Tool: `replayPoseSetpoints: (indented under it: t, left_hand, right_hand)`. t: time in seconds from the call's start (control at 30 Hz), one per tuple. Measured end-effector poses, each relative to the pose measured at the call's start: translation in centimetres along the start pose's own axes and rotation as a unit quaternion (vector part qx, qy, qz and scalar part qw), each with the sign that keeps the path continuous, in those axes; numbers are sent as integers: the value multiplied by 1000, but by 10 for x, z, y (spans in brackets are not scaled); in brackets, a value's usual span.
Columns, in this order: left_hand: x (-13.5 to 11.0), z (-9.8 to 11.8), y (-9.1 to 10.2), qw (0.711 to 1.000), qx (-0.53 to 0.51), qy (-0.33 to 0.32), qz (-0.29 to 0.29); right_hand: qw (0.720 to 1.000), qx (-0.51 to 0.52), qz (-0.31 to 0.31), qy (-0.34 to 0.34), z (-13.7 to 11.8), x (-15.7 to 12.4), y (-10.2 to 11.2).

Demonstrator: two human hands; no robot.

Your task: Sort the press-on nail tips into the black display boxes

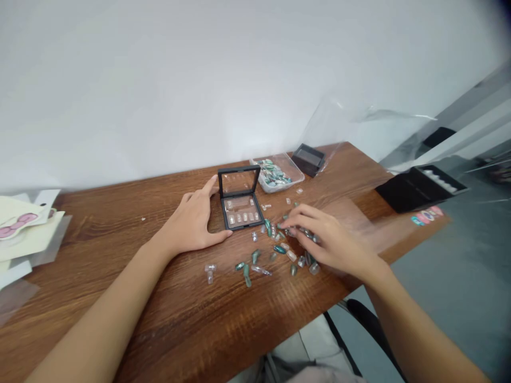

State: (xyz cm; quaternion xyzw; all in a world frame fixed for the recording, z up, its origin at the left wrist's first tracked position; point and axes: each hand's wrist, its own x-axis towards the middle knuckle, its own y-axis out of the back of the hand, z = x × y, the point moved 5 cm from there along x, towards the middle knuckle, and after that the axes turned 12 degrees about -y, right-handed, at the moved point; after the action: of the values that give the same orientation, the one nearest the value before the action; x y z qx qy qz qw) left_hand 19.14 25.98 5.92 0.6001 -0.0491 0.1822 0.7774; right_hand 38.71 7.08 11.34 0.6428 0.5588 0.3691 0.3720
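A small black hinged case (pixel 242 226) stands with its windowed lid raised, and a row of pale fake nails (pixel 244 217) lies inside. My left hand (pixel 194 218) spans the case's left side, thumb at the front corner and index finger at the lid, holding it. Loose green, silver and clear fake nails (pixel 280 249) are scattered on the wooden table (pixel 179 314) in front and to the right. My right hand (pixel 327 234) reaches into them from the right, fingers bent and tips close together. Whether a nail is between those fingertips is hard to make out.
Behind the case is a clear plastic tub (pixel 293 169) full of fake nails. Beside it sits a closed black case (pixel 308 158). A black box (pixel 413 189) with white contents and round stickers (pixel 427 215) are at the right edge. Cards (pixel 30 226) lie at the left.
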Motion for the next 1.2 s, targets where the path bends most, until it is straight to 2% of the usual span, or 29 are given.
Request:
replayPoseSetpoints:
  t: [0.17, 0.47, 0.63, 0.77, 0.9, 1.03, 1.2]
  left_hand:
    - [0, 0, 0, 1000, -6, 7, -3]
    - [0, 2, 1, 1000, -8, 19, -11]
    - [-1, 0, -1, 1000, -6, 6, -1]
    - [-2, 0, -1, 1000, -4, 6, 0]
    - [-1, 1, 0, 1000, -4, 5, 1]
    - [0, 3, 2, 1000, -6, -4, 15]
    - [0, 1, 1, 1000, -14, 1, 15]
  right_hand:
    - [996, -38, -79, 14, 4, -17, -8]
    - [994, -45, -102, 18, 7, -6, -15]
    - [997, -36, -72, 21, 8, -9, -9]
    - [999, -50, 15, -3, 14, 2, 1]
    - [987, -139, 83, -20, 20, 26, 1]
    - [975, -209, 70, -13, 23, 42, -10]
    - [987, -159, 32, -3, 24, 40, -12]
